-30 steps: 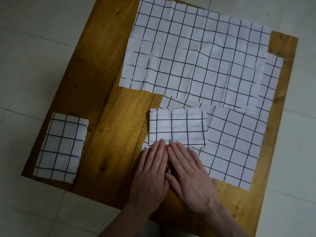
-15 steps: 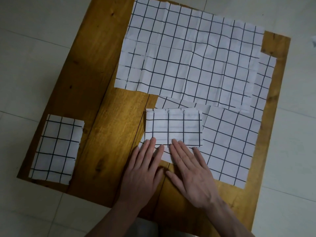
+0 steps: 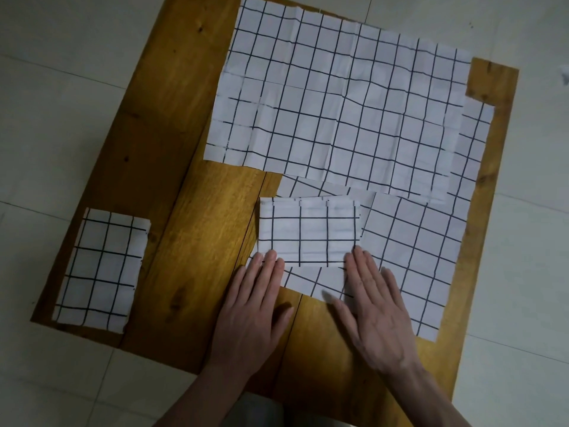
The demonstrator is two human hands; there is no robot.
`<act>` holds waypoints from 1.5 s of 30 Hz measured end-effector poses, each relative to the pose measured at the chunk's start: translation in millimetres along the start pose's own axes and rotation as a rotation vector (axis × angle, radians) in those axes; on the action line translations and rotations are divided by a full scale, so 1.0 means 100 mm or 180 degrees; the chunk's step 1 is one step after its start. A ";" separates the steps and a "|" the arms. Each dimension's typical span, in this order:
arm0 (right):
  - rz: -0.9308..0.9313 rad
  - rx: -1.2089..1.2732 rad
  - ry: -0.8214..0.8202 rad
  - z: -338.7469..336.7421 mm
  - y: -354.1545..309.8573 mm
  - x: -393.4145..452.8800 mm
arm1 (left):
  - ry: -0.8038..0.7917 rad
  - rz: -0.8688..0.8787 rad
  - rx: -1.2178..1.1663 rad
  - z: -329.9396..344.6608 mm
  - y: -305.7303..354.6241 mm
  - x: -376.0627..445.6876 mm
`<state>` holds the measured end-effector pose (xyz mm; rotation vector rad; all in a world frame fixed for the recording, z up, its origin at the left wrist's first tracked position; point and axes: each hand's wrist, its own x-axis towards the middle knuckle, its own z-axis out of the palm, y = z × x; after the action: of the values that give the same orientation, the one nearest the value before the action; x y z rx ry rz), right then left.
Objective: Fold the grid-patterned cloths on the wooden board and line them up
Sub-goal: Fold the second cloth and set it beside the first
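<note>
Head view: folded cloth (image 3: 308,232) lengthwise left-right.

On the board (image 3: 191,241) I see a folded cloth (image 3: 101,269) at the near left corner, well apart from the rest. A big open cloth (image 3: 338,97) covers the far right part, lying over another open cloth (image 3: 412,260) that reaches toward the near right edge. A small folded cloth (image 3: 308,231) sits on that lower cloth's left end. My left hand (image 3: 252,306) and right hand (image 3: 375,306) lie flat, fingertips touching its near corners.
</note>
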<state>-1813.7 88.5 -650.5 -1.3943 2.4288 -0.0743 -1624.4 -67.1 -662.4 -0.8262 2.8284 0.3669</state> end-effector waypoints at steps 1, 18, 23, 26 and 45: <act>0.0014 0.0001 0.0032 0.00 -0.01 0.00 | 0.0004 0.0002 0.0005 -0.01 0.00 0.00; -0.0285 0.0358 0.0662 -0.36 -0.22 1.08 | 0.0213 0.0168 -0.0084 -0.06 -0.03 0.09; -0.0127 0.0425 0.0574 -0.45 -0.26 1.17 | 0.0341 0.0102 -0.0147 -0.14 0.02 0.24; 0.0146 0.0412 0.0309 -0.50 -0.26 1.18 | 0.0434 0.0049 -0.0216 -0.17 0.04 0.32; 0.1051 0.2858 -0.0574 -0.77 -0.15 0.76 | 0.0383 -0.0970 -0.1051 -0.38 0.25 0.41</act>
<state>-1860.7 6.8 -594.4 -0.5647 2.0053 -0.8010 -1676.2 -78.2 -630.7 -1.3644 2.7218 0.7711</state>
